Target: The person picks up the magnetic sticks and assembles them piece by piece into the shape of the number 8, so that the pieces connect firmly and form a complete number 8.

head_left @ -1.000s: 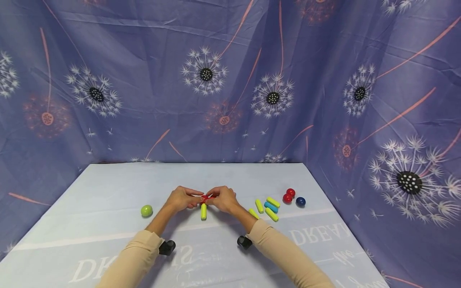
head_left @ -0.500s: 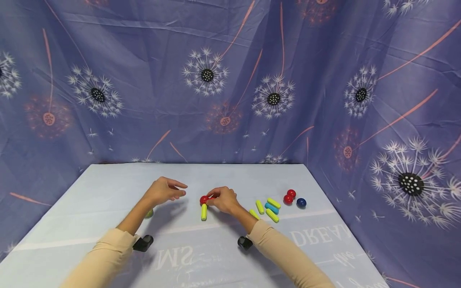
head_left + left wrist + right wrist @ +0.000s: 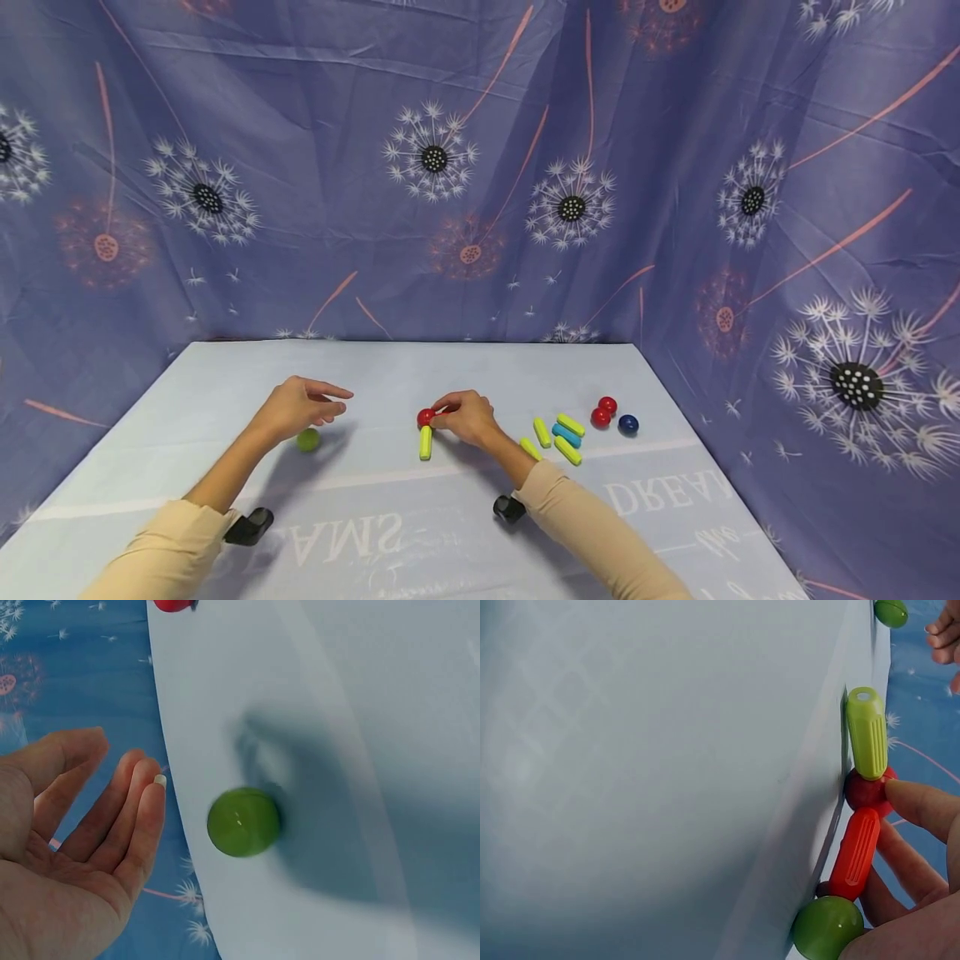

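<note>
My right hand [image 3: 468, 415] holds a joined piece of balls and rods on the table. In the right wrist view, a fingertip touches its red ball [image 3: 868, 791], while other fingers lie behind the red rod [image 3: 855, 855]. A yellow-green rod [image 3: 425, 443] extends from the red ball toward the person. At the other end of the red rod is a green ball [image 3: 828, 928], partly covered by the hand. My left hand [image 3: 300, 408] hovers, holding nothing, fingers loosely bent, close over a separate green ball [image 3: 307, 440] on the left.
To the right lie several yellow-green rods [image 3: 567, 451] around a blue rod [image 3: 567, 434]. Beyond them are two red balls [image 3: 601, 417] and a dark blue ball [image 3: 628, 425]. A patterned curtain [image 3: 345, 208] rises behind the white-covered table [image 3: 480, 367].
My left hand has let go of the joined piece and moved left to above the green ball. The right hand has stayed in place, holding the piece.
</note>
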`<state>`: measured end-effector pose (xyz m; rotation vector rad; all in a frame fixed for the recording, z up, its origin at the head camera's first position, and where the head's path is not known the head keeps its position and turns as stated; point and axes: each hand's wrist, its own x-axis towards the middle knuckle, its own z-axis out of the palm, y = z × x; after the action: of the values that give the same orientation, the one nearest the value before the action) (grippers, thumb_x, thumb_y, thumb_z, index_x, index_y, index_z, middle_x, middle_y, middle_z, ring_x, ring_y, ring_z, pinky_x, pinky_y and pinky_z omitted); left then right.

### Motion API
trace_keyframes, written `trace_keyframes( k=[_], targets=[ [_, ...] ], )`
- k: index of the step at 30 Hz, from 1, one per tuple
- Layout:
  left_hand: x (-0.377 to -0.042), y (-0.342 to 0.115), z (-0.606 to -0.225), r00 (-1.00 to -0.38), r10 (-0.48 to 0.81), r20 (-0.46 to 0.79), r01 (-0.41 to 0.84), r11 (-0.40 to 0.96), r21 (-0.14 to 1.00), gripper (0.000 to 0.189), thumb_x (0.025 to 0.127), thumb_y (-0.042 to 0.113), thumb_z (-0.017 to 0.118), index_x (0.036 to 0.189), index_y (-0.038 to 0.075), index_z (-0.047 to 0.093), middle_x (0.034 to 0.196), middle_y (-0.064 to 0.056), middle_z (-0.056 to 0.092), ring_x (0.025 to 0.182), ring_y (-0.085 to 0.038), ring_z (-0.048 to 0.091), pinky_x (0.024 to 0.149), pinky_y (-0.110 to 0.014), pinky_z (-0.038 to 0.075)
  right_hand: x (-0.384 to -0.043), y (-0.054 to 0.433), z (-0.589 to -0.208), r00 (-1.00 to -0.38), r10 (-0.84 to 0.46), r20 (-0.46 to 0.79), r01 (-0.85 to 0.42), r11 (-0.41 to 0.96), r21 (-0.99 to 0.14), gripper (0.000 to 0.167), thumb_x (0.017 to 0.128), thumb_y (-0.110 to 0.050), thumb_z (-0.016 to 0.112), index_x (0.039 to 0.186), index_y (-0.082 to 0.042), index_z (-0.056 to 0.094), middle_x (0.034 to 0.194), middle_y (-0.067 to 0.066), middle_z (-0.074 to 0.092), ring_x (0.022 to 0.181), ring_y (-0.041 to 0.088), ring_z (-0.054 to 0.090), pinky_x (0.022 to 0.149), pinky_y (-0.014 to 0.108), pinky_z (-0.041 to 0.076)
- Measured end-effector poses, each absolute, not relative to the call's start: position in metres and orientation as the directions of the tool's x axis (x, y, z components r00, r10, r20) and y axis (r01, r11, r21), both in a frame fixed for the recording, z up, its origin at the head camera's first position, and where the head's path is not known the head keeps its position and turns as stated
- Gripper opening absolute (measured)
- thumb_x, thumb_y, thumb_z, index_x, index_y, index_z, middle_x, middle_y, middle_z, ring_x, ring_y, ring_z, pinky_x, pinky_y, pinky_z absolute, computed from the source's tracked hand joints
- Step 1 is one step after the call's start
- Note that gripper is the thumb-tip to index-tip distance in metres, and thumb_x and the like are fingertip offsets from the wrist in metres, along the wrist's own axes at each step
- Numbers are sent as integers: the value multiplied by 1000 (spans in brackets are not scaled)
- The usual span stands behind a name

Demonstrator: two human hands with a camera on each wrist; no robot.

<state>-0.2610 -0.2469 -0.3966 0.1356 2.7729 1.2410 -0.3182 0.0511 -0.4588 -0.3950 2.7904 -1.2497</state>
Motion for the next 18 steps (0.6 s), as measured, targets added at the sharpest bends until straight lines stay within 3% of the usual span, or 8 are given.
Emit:
trace_keyframes(
  k=[6, 18],
  targets=[
    [-259, -255, -400, -993, 105, -53, 31, 668, 744, 35, 93, 27, 72, 124, 10, 74, 105, -12, 78, 87, -27, 73, 76, -40, 57, -319, 50, -460, -969, -244, 44, -191, 622, -760, 20, 81, -28, 82, 99, -21, 81, 88, -3, 74, 74, 13, 60, 66, 31, 44],
    [-253, -272, -402, -995, 91, -31, 45, 727, 686, 38, 91, 26, 74, 124, 6, 73, 101, -11, 78, 81, -20, 73, 67, -33, 53, -319, 51, -461, -969, -247, 28, -176, 600, -781, 23, 79, -28, 84, 101, -21, 81, 88, -3, 74, 74, 14, 60, 64, 29, 45]
  ],
)
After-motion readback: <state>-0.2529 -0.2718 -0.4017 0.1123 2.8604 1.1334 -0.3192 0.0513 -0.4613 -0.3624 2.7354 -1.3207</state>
